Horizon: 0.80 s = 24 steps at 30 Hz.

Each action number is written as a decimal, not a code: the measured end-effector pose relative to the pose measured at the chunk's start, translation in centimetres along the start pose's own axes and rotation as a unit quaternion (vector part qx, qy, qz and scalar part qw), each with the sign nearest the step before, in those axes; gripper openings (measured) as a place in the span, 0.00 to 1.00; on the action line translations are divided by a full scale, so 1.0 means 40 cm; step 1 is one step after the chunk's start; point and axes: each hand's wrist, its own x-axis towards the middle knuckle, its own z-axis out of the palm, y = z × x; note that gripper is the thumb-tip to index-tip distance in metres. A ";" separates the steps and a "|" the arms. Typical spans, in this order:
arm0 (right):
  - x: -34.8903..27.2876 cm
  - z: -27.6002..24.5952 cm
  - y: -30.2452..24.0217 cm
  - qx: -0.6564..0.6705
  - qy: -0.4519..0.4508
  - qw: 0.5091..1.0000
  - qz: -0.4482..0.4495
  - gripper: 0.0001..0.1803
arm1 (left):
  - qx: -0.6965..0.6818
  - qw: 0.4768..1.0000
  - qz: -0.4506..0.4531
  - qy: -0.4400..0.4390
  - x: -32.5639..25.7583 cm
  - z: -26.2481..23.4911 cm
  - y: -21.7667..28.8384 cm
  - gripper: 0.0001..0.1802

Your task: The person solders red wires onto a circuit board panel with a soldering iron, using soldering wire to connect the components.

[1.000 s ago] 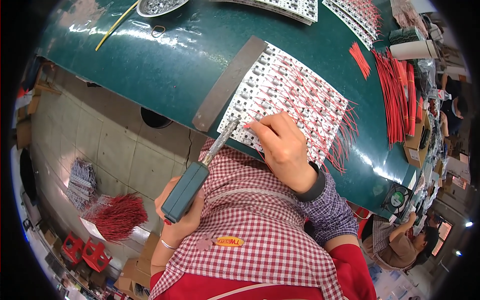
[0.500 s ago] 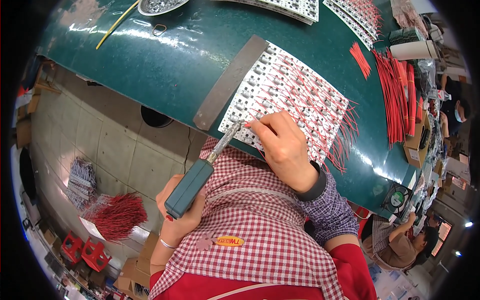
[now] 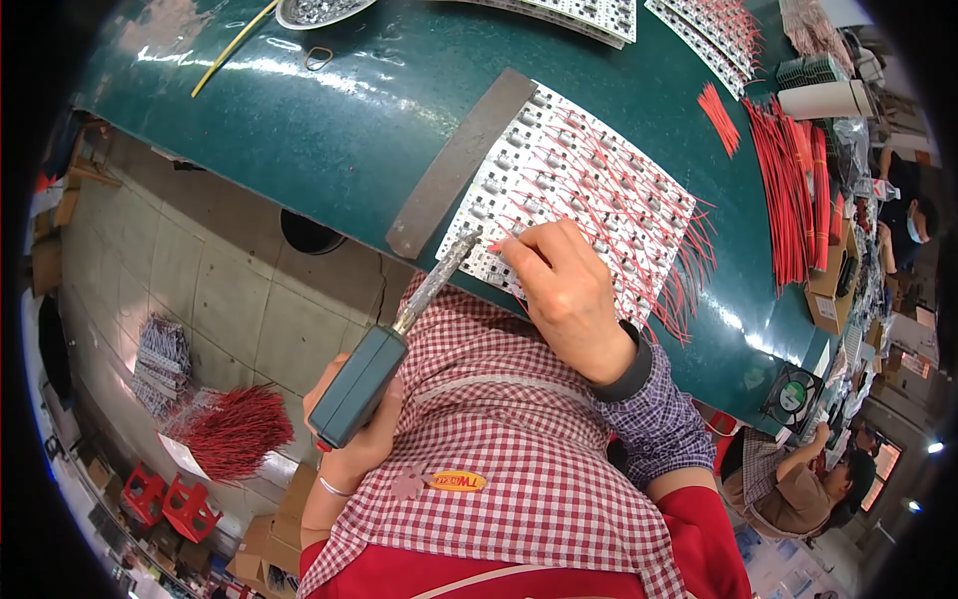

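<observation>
My left hand [image 3: 375,435] is closed around the dark green body of a soldering iron [image 3: 357,387], whose metal shaft slants up to the right. Its tip is over the near-left corner of a white circuit board panel [image 3: 487,186] covered with rows of small components. Just right of the tip, my right hand [image 3: 571,295] pinches the end of a red wire [image 3: 495,248] between thumb and forefinger, close to the board. Many thin red wires lie across the panel's middle and right side and hang past its right edge.
A flat grey-brown bar [image 3: 461,165] lies along the panel's left edge on the green table [image 3: 299,150]. Bundles of red wire [image 3: 778,200] are at the right, with more panels [image 3: 589,20] at the far side. A small fan [image 3: 791,394] stands near the right corner.
The soldering iron has drawn back slightly to the left, its tip moving away from the red wire end. My right hand has stayed almost still.
</observation>
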 end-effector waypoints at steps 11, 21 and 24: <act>-0.022 0.008 -0.041 0.026 0.063 0.998 0.014 0.16 | -0.008 1.000 -0.012 0.004 -0.015 0.001 -0.009 0.11; -0.023 0.025 -0.036 0.037 0.040 0.998 0.039 0.15 | -0.013 1.000 -0.005 -0.020 0.015 0.004 0.016 0.11; -0.015 0.021 -0.038 0.027 0.011 0.999 0.037 0.15 | -0.004 0.999 0.022 -0.023 0.035 0.005 0.033 0.11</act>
